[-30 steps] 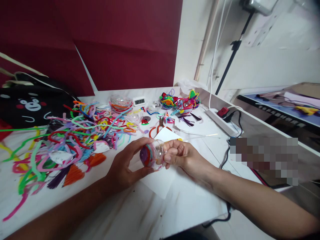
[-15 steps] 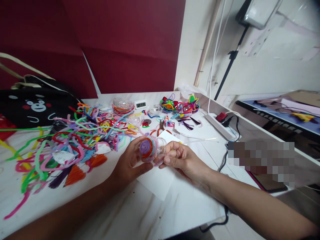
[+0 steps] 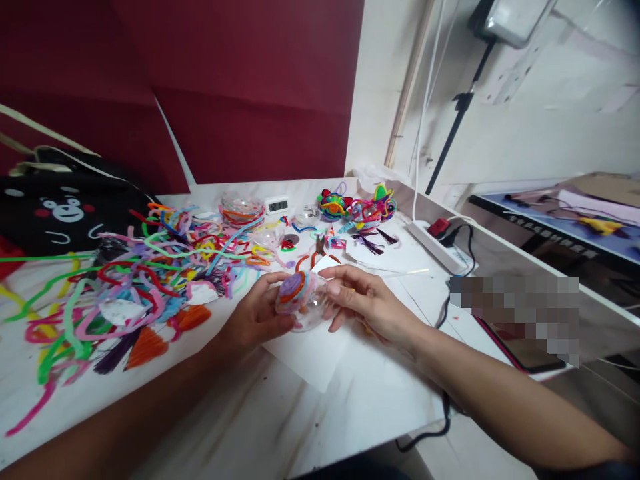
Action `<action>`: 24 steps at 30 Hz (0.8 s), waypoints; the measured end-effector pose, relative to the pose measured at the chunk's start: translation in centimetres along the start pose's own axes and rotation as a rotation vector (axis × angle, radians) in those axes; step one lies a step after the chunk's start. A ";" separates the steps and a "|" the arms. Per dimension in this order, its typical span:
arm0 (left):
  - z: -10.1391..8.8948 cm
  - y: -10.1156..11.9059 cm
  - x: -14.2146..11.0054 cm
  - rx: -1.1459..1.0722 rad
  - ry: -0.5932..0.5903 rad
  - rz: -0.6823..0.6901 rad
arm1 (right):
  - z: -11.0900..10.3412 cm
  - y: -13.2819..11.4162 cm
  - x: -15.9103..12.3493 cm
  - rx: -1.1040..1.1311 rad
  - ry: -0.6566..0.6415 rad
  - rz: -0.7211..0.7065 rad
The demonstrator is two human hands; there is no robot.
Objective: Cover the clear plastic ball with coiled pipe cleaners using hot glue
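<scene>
A clear plastic ball [image 3: 314,312] is held up over the table, its left side covered by coiled purple, orange, blue and pink pipe cleaners [image 3: 293,292]. My left hand [image 3: 257,313] grips the coiled side, thumb below and fingers behind. On the clear side, my right hand [image 3: 363,297] holds the ball with thumb and fingers; some of its fingertips are hidden behind it. Beneath both hands lies a sheet of white paper [image 3: 313,363]. Just beyond the ball rest pliers with red handles [image 3: 319,250].
Left of my hands spreads a heap of pipe cleaners [image 3: 145,267] with orange tassels [image 3: 146,348]. Decorated balls [image 3: 367,212] and a small digital clock [image 3: 277,205] stand at the back. To the right are a power strip [image 3: 437,247], black cable [image 3: 445,313] and phone [image 3: 520,343].
The ball has turned, so its coiled side faces more upward and left and more clear plastic shows. My right hand's fingers have shifted their hold and spread more. The view has moved slightly.
</scene>
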State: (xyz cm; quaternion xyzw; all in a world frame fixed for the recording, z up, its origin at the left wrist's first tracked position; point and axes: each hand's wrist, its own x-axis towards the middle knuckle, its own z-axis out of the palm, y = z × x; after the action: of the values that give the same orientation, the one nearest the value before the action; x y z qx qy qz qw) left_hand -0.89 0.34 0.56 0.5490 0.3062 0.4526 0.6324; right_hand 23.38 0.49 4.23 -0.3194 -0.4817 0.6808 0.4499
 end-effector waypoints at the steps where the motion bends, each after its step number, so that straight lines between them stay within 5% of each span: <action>1: 0.1 0.1 -0.1 -0.006 -0.001 -0.020 | 0.0 0.0 0.0 -0.009 0.000 0.018; 24: 1.2 1.3 -0.2 0.102 -0.049 0.024 | -0.1 0.7 0.3 -0.096 0.034 0.079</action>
State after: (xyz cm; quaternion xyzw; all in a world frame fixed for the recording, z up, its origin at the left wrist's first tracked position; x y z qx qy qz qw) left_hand -0.26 -0.35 2.03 0.5953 0.3067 0.4303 0.6053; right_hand 23.19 0.76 3.56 -0.3708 -0.4930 0.6688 0.4150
